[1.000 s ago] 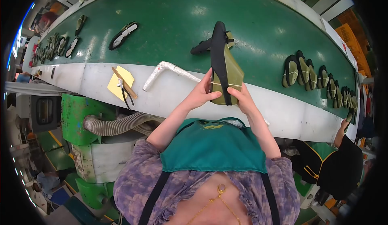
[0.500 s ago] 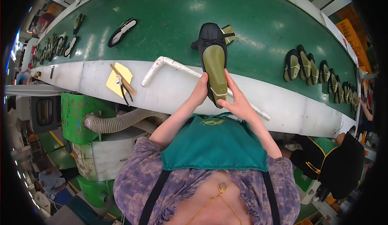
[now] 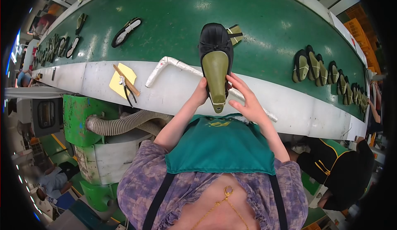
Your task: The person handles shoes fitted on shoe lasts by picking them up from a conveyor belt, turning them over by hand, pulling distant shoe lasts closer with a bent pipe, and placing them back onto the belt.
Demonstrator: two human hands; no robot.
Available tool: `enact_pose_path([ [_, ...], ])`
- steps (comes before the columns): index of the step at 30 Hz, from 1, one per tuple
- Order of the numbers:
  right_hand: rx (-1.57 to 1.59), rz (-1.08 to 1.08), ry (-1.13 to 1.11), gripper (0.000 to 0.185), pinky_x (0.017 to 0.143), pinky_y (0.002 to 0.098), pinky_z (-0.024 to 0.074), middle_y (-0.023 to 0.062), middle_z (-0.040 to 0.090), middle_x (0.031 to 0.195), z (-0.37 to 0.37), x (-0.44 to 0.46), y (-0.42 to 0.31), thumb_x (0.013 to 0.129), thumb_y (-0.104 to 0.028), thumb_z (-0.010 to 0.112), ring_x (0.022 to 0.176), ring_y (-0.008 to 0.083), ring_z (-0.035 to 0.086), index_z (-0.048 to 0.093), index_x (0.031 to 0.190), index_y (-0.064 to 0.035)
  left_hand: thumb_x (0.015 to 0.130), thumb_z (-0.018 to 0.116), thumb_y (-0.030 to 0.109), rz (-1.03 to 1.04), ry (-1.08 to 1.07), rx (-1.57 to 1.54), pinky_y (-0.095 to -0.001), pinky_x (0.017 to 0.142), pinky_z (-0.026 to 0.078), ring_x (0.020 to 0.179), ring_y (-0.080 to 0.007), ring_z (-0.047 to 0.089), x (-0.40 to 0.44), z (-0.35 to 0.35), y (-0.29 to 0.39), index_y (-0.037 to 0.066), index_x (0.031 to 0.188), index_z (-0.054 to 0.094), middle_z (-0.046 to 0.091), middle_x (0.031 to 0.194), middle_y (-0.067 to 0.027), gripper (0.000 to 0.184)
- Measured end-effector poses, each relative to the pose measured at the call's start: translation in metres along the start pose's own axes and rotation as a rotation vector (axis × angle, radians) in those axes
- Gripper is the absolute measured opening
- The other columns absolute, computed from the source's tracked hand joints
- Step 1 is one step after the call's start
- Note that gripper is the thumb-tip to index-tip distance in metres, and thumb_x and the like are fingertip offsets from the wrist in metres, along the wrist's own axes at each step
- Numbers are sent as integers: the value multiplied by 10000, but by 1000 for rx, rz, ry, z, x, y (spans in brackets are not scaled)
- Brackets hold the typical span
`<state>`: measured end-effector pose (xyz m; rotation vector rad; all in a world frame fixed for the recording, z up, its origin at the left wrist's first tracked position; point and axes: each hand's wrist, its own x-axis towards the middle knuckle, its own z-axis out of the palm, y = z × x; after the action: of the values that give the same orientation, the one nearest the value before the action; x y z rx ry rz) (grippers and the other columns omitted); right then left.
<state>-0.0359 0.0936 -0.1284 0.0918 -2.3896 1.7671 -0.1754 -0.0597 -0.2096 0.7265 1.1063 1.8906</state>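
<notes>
Gripping a black shoe in the left hand, with the thumb along its side. Holding it up in front of the body, over the white ledge, with the toe pointing away. Seeing a little bow on its front and a green foot shape filling it. Holding the right hand half open just beside the shoe, with the fingertips by its edge and the thumb apart from it. Cannot tell if those fingertips touch it. Seeing part of another shoe behind, down on the green table. Seeing a bent white rod on the ledge, passing behind the held shoe. To the left, seeing yellow paper under a brown stick and pliers. Farther right, seeing a row of shoes on the green table, near a person in black.
</notes>
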Motion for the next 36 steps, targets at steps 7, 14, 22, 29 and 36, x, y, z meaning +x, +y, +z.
enact_pose_path([
  [7,-26,-25,28,530,1086,408,329,167,420,1429,-11,0,1,826,-141,629,1324,315,414,514,1342,-107,719,359,891,-55,-120,-166,-357,776,539,897,-245,661,4,-5,-5,-5,1279,489,629,1078,-173,1064],
  [14,-14,-2,36,472,1061,402,351,154,447,1408,-13,-1,6,849,-198,582,1296,286,443,535,1301,-71,732,354,881,-65,-144,-204,-356,760,539,850,-242,654,5,-6,-10,11,1274,499,610,1100,-152,1036],
  [22,68,12,43,383,1049,396,369,164,478,1369,-12,-1,7,862,-138,599,1283,295,458,562,1236,-68,666,410,898,-129,-46,-58,-395,767,514,877,-300,647,-1,-1,1,-12,1253,519,605,1109,-175,1089],
  [29,89,31,59,331,1029,390,393,152,534,1309,-14,-3,12,860,-108,596,1241,266,499,568,1184,-46,687,499,857,-85,-71,6,-350,778,549,905,-236,662,-3,3,8,-32,1271,504,633,1102,-161,1064],
  [36,88,35,42,357,1012,391,414,132,537,1298,-13,-3,19,874,-147,579,1196,242,520,537,1211,-35,766,425,825,-49,-83,27,-354,776,549,892,-242,659,-5,6,6,-21,1270,504,635,1095,-155,988],
])
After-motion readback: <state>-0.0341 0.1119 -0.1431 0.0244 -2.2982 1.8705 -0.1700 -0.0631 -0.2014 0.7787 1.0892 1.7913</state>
